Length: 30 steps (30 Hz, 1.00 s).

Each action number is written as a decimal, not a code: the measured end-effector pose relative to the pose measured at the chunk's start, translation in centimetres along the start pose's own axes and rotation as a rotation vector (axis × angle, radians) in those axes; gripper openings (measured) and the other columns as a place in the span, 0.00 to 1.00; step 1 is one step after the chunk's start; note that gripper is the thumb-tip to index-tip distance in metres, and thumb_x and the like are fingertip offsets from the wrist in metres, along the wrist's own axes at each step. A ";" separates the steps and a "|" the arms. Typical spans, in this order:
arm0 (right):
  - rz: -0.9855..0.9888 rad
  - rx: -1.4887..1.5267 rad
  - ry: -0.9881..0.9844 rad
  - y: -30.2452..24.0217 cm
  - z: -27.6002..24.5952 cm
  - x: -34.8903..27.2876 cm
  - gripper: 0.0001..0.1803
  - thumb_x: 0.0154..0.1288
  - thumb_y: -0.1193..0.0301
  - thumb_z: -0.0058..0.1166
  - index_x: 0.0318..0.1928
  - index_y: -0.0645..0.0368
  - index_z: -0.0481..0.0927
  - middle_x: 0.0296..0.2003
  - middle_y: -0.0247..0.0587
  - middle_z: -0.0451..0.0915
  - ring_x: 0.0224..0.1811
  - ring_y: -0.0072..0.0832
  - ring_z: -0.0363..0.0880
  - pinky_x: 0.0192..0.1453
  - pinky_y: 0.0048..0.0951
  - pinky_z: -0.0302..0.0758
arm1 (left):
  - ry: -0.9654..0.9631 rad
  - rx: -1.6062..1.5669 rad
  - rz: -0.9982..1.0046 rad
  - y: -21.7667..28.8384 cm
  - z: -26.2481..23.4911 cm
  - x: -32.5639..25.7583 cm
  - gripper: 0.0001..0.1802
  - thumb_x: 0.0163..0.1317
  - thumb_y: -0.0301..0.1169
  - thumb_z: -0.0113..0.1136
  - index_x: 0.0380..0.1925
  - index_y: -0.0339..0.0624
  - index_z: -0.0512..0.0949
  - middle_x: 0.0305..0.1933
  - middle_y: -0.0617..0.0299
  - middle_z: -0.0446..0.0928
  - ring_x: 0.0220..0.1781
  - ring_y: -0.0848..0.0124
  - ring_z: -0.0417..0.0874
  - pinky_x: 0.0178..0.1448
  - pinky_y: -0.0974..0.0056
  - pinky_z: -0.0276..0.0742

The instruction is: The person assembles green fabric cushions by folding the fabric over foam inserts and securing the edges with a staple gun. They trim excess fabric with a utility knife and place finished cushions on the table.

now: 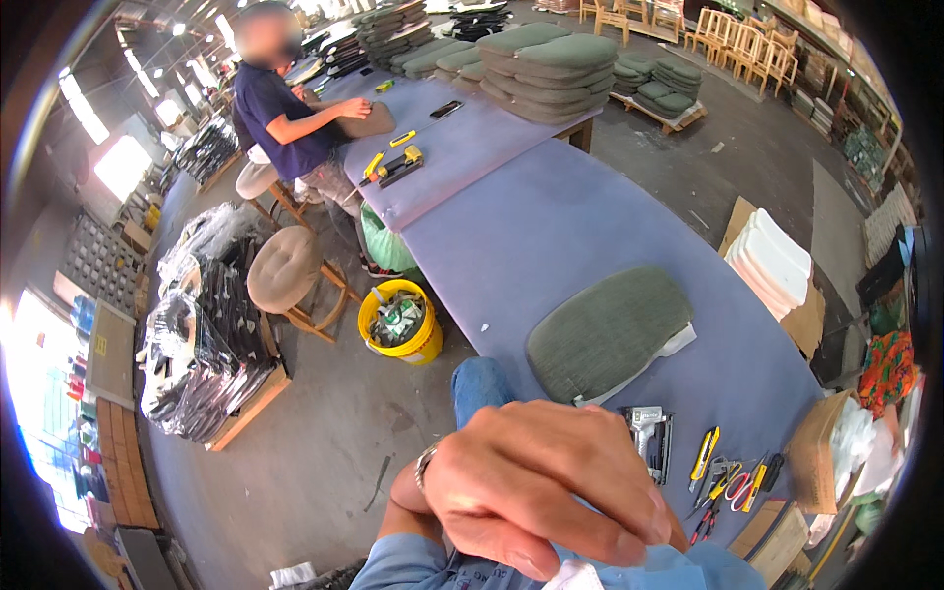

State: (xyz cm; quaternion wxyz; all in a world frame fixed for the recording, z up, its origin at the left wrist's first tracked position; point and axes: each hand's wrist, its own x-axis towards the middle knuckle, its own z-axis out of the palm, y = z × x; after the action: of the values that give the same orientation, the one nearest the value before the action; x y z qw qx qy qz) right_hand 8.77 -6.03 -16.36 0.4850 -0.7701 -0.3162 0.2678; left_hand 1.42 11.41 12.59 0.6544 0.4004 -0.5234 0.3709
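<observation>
**Left grip (pixel 546 477) curled in front of a grey-green cushion (pixel 612 329)**

The left grip occupies the lower centre of the view, back of the hand uppermost, with a bracelet (pixel 423 466) at the wrist. Its fingers are bent and lie close together. A white piece (pixel 575 574) shows just below the fingertips — whether it is pinched cannot be told. The right grip (pixel 678 532) is mostly hidden behind the left; its state cannot be told.

The cushion lies flat on the blue-grey surface (pixel 551 221), beyond the left grip and apart from it, with pale material showing along its near edge. Near the cushion, and partly covered by the hand, is a staple gun (pixel 646 431). To its right lie a yellow utility knife (pixel 705 454), a pair of red-handled scissors (pixel 737 495) and other small hand tools.

Left of the surface, a yellow bucket (pixel 429 346) stands on the floor (pixel 334 418), filled with scraps. Farther off, a co-worker (pixel 278 120) in a dark shirt handles a brown pad (pixel 370 121) — stacked cushions (pixel 546 74) rest near the far right edge.
</observation>
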 end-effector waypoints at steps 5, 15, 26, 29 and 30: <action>0.113 -0.079 -0.047 4.9 2.3 -1.3 0.13 0.71 0.63 0.64 0.45 0.60 0.85 0.32 0.42 0.89 0.31 0.30 0.88 0.38 0.33 0.82 | 0.067 -0.162 -0.102 0.3 -0.6 0.0 0.16 0.71 0.33 0.66 0.35 0.25 0.87 0.36 0.41 0.86 0.38 0.53 0.89 0.42 0.55 0.85; 0.467 0.402 0.369 17.0 6.6 1.5 0.17 0.73 0.65 0.61 0.56 0.58 0.75 0.39 0.42 0.84 0.32 0.28 0.85 0.31 0.27 0.80 | -0.098 0.133 -0.149 0.7 -3.2 2.9 0.16 0.70 0.34 0.69 0.34 0.28 0.88 0.34 0.45 0.88 0.34 0.59 0.89 0.38 0.60 0.84; 0.665 1.063 0.615 16.7 4.3 6.9 0.20 0.81 0.54 0.49 0.55 0.58 0.68 0.36 0.43 0.79 0.27 0.32 0.84 0.28 0.31 0.84 | -0.010 0.417 -0.544 -1.0 -5.6 1.2 0.12 0.71 0.31 0.66 0.39 0.29 0.87 0.40 0.47 0.88 0.40 0.56 0.90 0.45 0.59 0.85; 0.705 1.027 0.580 17.2 3.0 8.5 0.20 0.82 0.53 0.44 0.53 0.58 0.69 0.33 0.44 0.80 0.23 0.33 0.83 0.24 0.33 0.83 | 0.198 0.745 -0.857 -1.2 -7.1 -4.5 0.13 0.72 0.32 0.65 0.47 0.33 0.86 0.43 0.50 0.88 0.43 0.60 0.90 0.49 0.60 0.85; 0.719 0.974 0.560 17.2 3.4 8.6 0.20 0.83 0.53 0.42 0.52 0.58 0.70 0.32 0.44 0.80 0.22 0.33 0.83 0.22 0.33 0.82 | 0.330 0.850 -0.982 -1.5 -7.3 -7.8 0.14 0.73 0.33 0.65 0.50 0.34 0.86 0.44 0.51 0.88 0.44 0.62 0.90 0.49 0.60 0.85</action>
State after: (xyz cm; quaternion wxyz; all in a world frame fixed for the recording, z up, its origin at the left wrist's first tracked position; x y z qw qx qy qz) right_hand 15.88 -3.35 -34.33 0.7218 -0.5610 0.2552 0.3148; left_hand 4.25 16.94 3.81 0.6038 0.7533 0.0182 0.2602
